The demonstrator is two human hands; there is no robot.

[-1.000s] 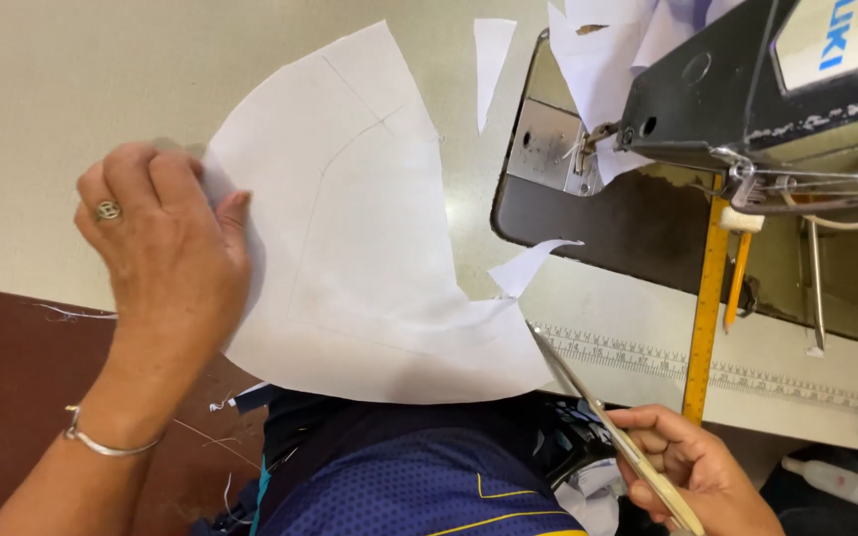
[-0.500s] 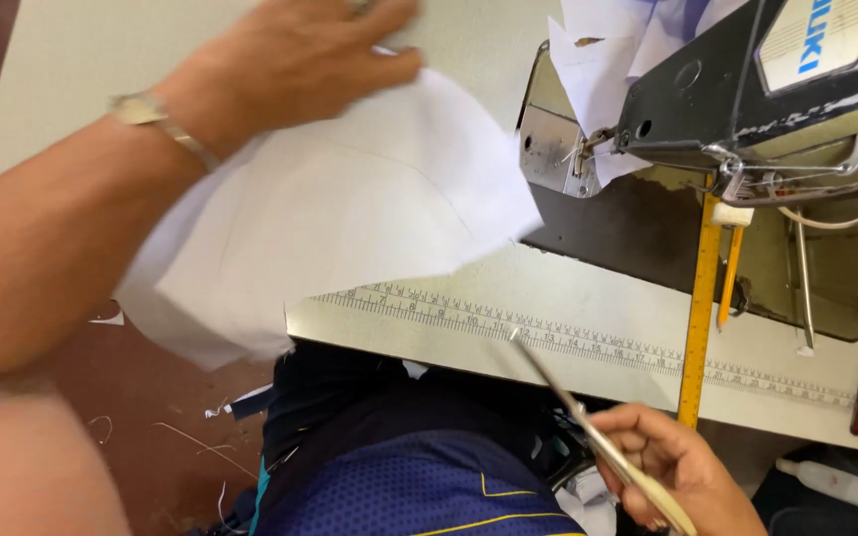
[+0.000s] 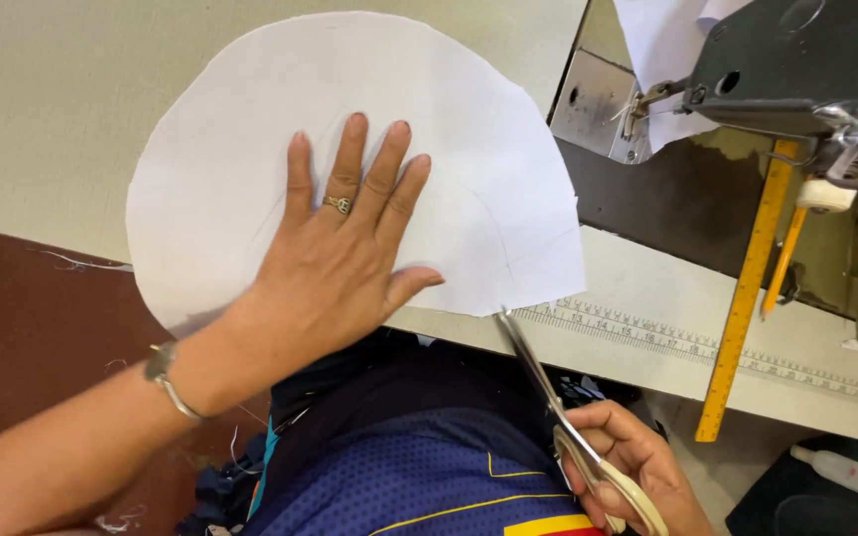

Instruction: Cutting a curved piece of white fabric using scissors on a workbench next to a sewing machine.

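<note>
Left hand flat on a rounded white fabric piece, scissors poised at its lower right edge.

Left hand (image 3: 335, 263) at frame centre, palm down, fingers (image 3: 352, 164) nearly together and thumb out, pressing the white fabric piece (image 3: 250, 149) onto the cream sewing table (image 3: 52, 89); lower left part of the piece overhanging the table edge. Right hand (image 3: 638, 462) at lower right, fingers curled shut through the handles of the scissors (image 3: 548, 392), blades barely parted, tip touching the fabric edge. Likely risks: overhanging cloth sagging and dragging the piece askew; faint curved line missed if the hold slackens; thumb close to the blade tip. No packages or signs; printed measuring scale (image 3: 687, 342) along the table's front edge, yellow ruler (image 3: 747, 288) standing at right, white squeeze bottle (image 3: 846, 471) at lower right, sewing machine head (image 3: 796, 60) at upper right.
</note>
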